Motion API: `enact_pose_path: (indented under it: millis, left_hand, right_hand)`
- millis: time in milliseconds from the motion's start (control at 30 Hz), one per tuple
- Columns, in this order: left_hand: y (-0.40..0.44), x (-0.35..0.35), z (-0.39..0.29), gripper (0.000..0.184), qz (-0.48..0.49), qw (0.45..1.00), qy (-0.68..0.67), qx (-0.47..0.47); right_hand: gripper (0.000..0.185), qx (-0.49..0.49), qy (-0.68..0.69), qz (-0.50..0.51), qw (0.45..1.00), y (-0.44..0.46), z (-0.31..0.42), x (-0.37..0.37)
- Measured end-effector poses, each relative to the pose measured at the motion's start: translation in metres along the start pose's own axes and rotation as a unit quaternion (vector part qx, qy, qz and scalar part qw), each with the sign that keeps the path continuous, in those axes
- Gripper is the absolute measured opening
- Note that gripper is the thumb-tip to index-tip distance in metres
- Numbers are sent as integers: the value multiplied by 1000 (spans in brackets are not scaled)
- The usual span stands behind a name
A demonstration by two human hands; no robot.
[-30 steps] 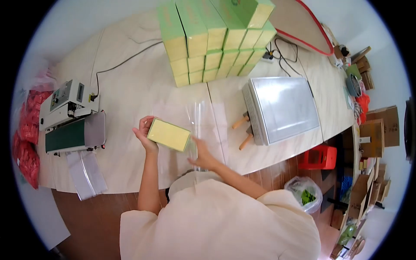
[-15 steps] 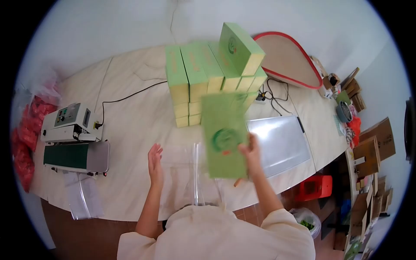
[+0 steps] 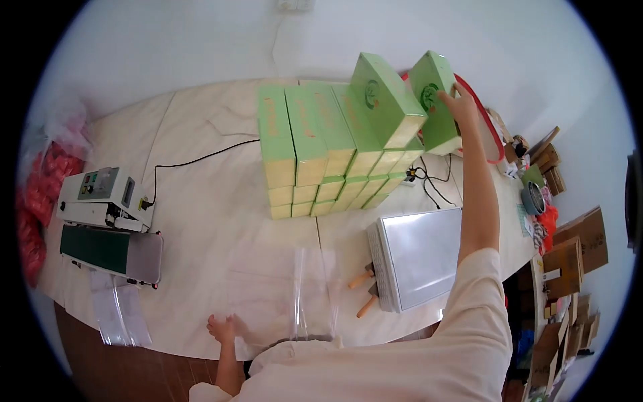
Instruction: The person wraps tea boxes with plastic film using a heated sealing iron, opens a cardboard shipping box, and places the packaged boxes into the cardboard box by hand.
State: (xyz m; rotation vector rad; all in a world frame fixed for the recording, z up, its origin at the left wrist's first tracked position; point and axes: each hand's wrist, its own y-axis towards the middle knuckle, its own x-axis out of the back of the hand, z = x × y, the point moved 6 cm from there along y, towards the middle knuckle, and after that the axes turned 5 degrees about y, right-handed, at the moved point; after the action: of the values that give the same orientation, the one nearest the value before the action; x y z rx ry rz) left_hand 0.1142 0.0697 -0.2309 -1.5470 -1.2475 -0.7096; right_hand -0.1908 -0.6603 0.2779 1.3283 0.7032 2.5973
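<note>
My right arm is stretched out across the table [image 3: 194, 248], and my right hand [image 3: 462, 110] grasps a green box [image 3: 432, 100] by its edge, thumb on the printed broad face and fingers over the far side. The box stands upright, tilted a little, just to the right of the stacked boxes [image 3: 308, 134]; I can't quite make out whether its base touches anything. Another box, the top box [image 3: 385, 100], stands on edge on the right part of the stack. My left hand [image 3: 221, 329] is down near the front edge of the table, released, its fingers loosely bent, beside the clear plastic [image 3: 281, 285] spread in front of me. To the right of the plastic lie two wooden handles [image 3: 362, 278], next to a low unit with a shiny flat top [image 3: 422, 254]. A machine with a green belt [image 3: 97, 248] is at the left end, and more clear film [image 3: 120, 311] hangs over the edge just in front of it. Behind my right hand I see a red-rimmed panel [image 3: 494, 137].
</note>
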Motion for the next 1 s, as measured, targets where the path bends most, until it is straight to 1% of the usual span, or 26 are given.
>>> enact_pose_path:
  millis: [67, 100, 167, 200, 267, 300, 333, 367, 400, 433, 467, 500, 533, 567, 600, 633, 667, 700, 733, 800, 833, 900, 933, 1000]
  left_hand:
    - [2, -10, 8, 80, -8, 1000, 10, 5]
    - [0, -10, 11, 80, -8, 1000, 18, 11]
    - [-5, -6, -6, 82, -12, 1000, 0, -29]
    - [-8, -4, -13, 82, -8, 1000, 8, -26]
    - [-13, 2, -26, 83, -17, 999, 24, -19]
    - [-7, -4, -22, 83, -12, 999, 31, -16]
    - [0, -12, -20, 83, -34, 997, 32, -65]
    - [1, -18, -14, 82, -55, 992, 33, -109]
    - [2, -22, -14, 81, -57, 991, 58, -105]
    - [8, -32, -5, 77, -56, 990, 61, -117]
    - [-4, -19, -17, 71, -80, 985, 44, -144]
    - [-5, -22, -15, 66, -101, 978, 48, -174]
    - [-16, -5, -38, 62, -53, 985, 76, -145]
    - [-21, 1, -44, 59, -32, 990, 64, -125]
    - [-24, 2, -47, 55, -11, 993, 48, -111]
    - [-24, 5, -53, 55, -9, 992, 54, -111]
    - [-24, 4, -56, 52, 33, 993, 57, -97]
    - [-25, 4, -58, 48, 71, 992, 60, -83]
    - [-24, 4, -59, 48, 68, 992, 64, -89]
    - [-20, 0, -57, 41, 58, 988, 84, -111]
    - [-20, -5, -56, 41, 56, 987, 88, -118]
    - [-22, -5, -55, 38, -1, 985, 85, -149]
    - [-20, -6, -52, 38, -3, 984, 87, -154]
    - [-18, -11, -48, 36, 55, 989, 26, -134]
  right_hand:
    - [74, 33, -16, 84, 996, 36, -3, -48]
    - [74, 30, -16, 94, 995, 40, 3, -61]
    - [71, 44, -27, 194, 980, 40, 19, -86]
    - [71, 39, -30, 201, 978, 49, 15, -100]
    - [64, 66, -2, 208, 976, 63, 7, -126]
    - [58, 68, -35, 224, 972, 61, 13, -116]
    - [52, 163, -31, 158, 974, 64, 2, -105]
    - [46, 259, -41, 76, 962, 65, -11, -93]
    - [41, 340, -61, -12, 938, 64, -28, -81]
    - [35, 307, -35, -93, 947, 9, -2, -50]
    - [30, 271, -3, -170, 947, -51, 27, -17]
    - [30, 272, 5, -133, 953, -120, 37, -24]
    - [22, 276, 54, -115, 953, -174, 38, -25]
    - [16, 277, 99, -105, 950, -224, 38, -24]
    - [14, 209, 106, -8, 972, -283, 14, -54]
    - [19, 145, 104, 109, 978, -345, -11, -86]
    - [22, 175, 110, 176, 963, -407, -31, -115]
    - [22, 134, 83, 254, 954, -459, -33, -123]
    - [26, 88, 92, 283, 951, -514, -52, -137]
    - [33, -9, 111, 332, 937, -602, -83, -149]
    - [33, -16, 114, 327, 938, -627, -86, -148]
    - [42, -140, 125, 334, 924, -665, -101, -147]
    - [42, -145, 128, 330, 924, -673, -104, -149]
    - [51, -167, 83, 323, 928, -678, -113, -152]
